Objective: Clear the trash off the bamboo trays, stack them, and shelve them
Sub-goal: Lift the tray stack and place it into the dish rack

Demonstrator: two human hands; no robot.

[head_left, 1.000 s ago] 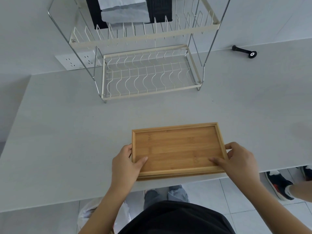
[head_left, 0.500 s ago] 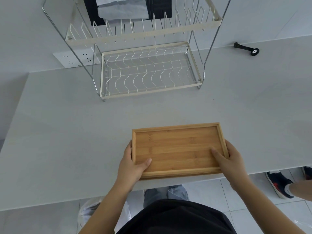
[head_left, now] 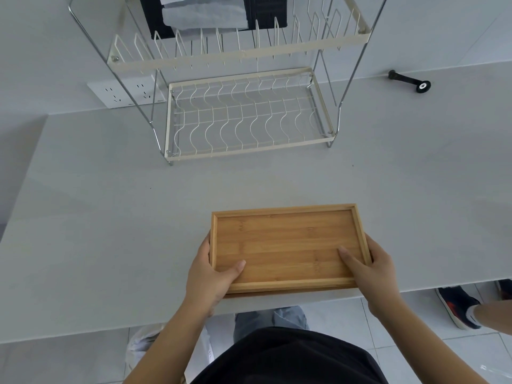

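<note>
A stack of bamboo trays (head_left: 285, 242) sits near the front edge of the grey counter (head_left: 110, 217), with the edge of a lower tray showing under the top one. The top tray's inside is bare. My left hand (head_left: 213, 275) grips the stack's left end, thumb inside the rim. My right hand (head_left: 368, 264) grips the right end the same way. Behind the stack stands a two-tier white wire dish rack (head_left: 246, 117), and its lower shelf holds nothing.
Folded dark and grey cloths (head_left: 205, 15) lie on the rack's upper tier. A black handle-like object (head_left: 410, 81) lies at the back right. A wall socket (head_left: 124, 92) is behind the rack. Another person's shoe (head_left: 457, 306) and a white bag (head_left: 141, 347) are on the floor.
Both hands have slid further along the tray ends and closed on them. The view has dipped slightly, and the stack looks a little nearer the rack.
</note>
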